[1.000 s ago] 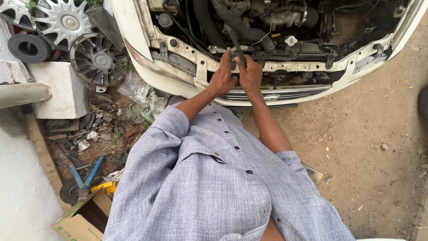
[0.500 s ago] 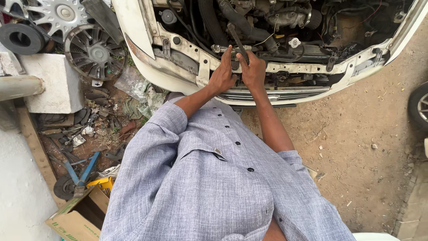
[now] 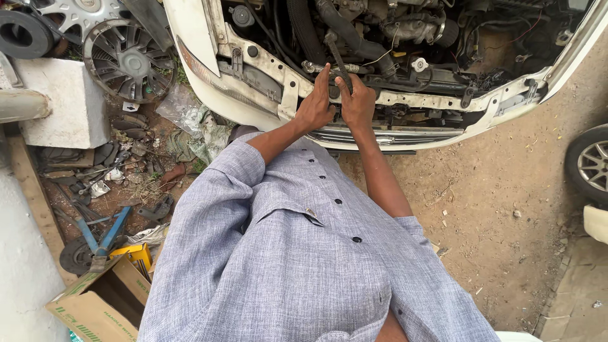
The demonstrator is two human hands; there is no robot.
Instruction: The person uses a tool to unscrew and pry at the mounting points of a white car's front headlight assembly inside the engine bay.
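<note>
A: Hands?
B: Two. Left hand [image 3: 315,107] and right hand [image 3: 358,104] side by side at the front of the white car [image 3: 209,38], hood area open, engine [image 3: 405,25] showing.

A: Holding what?
B: One dark wrench [image 3: 335,57]. It stands up between the hands, tilted a bit, top end up in the engine bay. Both grips look closed round its lower part; fingers of each wrap it from either side.

A: Where exactly is it?
B: Just above the front crossbar, over the grille [image 3: 380,136], near the middle of the car.

A: Clothes?
B: One grey buttoned shirt [image 3: 285,253], sleeves rolled up.

A: Other stuff, counts?
B: Two hubcaps [image 3: 130,60] top left, one lying partly over the other. One black disc [image 3: 22,35] beside them. One white block [image 3: 63,104]. One cardboard box [image 3: 101,304] bottom left, open. One blue tool [image 3: 104,237] by the box, kind unclear. Scrap pile [image 3: 126,171] on the dirt ground [image 3: 506,209]; too jumbled to count. One wheel [image 3: 592,164] of another car at right edge.
</note>
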